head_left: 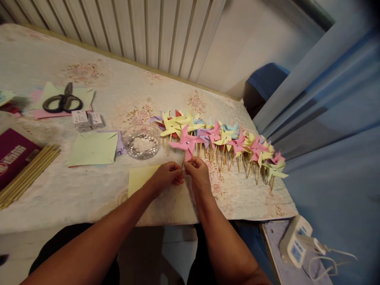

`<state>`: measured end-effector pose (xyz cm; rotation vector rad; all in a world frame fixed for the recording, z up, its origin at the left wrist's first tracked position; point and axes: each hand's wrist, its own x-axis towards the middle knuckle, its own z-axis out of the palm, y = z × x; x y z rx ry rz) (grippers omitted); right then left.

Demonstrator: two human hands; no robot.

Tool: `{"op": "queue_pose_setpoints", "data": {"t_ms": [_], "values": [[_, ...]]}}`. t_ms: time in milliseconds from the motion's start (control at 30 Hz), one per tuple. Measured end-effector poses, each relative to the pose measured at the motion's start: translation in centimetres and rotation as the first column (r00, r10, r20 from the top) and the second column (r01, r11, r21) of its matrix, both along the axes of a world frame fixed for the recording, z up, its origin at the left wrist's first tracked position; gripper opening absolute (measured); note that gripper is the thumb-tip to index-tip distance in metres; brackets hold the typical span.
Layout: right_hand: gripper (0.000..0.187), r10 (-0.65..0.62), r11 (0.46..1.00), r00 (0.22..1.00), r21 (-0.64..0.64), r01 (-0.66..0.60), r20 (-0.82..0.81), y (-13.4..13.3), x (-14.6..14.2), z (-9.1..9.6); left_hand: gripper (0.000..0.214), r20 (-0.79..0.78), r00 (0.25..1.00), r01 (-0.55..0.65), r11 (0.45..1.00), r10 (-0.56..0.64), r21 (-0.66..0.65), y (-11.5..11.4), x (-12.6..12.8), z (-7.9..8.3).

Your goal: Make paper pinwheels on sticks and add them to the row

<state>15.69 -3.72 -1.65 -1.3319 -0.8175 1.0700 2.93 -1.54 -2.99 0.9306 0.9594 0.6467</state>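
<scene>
A pink paper pinwheel (187,143) on a thin wooden stick stands upright in front of me. My left hand (168,175) is closed, its fingertips at the stick just below the paper blades. From the other side my right hand (197,171) pinches the same pinwheel close under its head. The lower end of the stick is hidden by my fingers. Right behind it lies a long row of finished pinwheels (225,138) in yellow, pink, purple, blue and red. A yellow paper sheet (142,177) lies partly under my left forearm.
A clear round dish (142,144) holds small shiny metal pieces. Left of it are cut paper squares (93,149), small white boxes (86,120), black-handled scissors (63,101), a bundle of wooden sticks (32,174) and a purple box (14,158). A power strip (297,241) sits right.
</scene>
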Motion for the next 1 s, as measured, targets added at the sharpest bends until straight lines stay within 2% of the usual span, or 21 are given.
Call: {"op": "queue_pose_setpoints", "data": {"t_ms": [267, 667, 800, 1000], "values": [[0.007, -0.023, 0.999, 0.993, -0.045, 0.017, -0.12, 0.3, 0.4, -0.7, 0.023, -0.005, 1.0, 0.004, 1.0, -0.004, -0.019, 0.0, -0.1, 0.3], [0.02, -0.118, 0.986, 0.959, 0.082, 0.143, -0.257, 0.8, 1.5, 0.1, 0.019, -0.018, 0.999, 0.034, 0.999, -0.034, -0.019, 0.0, -0.1, 0.3], [0.026, -0.124, 0.988, 0.956, 0.054, 0.143, -0.266, 0.9, 1.8, 0.0, 0.018, -0.026, 0.998, 0.049, 0.999, -0.049, 0.0, 0.1, -0.1, 0.1], [0.032, -0.102, 0.99, 0.973, 0.079, 0.12, -0.206, 1.1, 2.0, -0.3, 0.014, -0.055, 0.994, 0.097, 0.995, -0.096, 0.01, 0.0, 0.0, -0.2]]}}
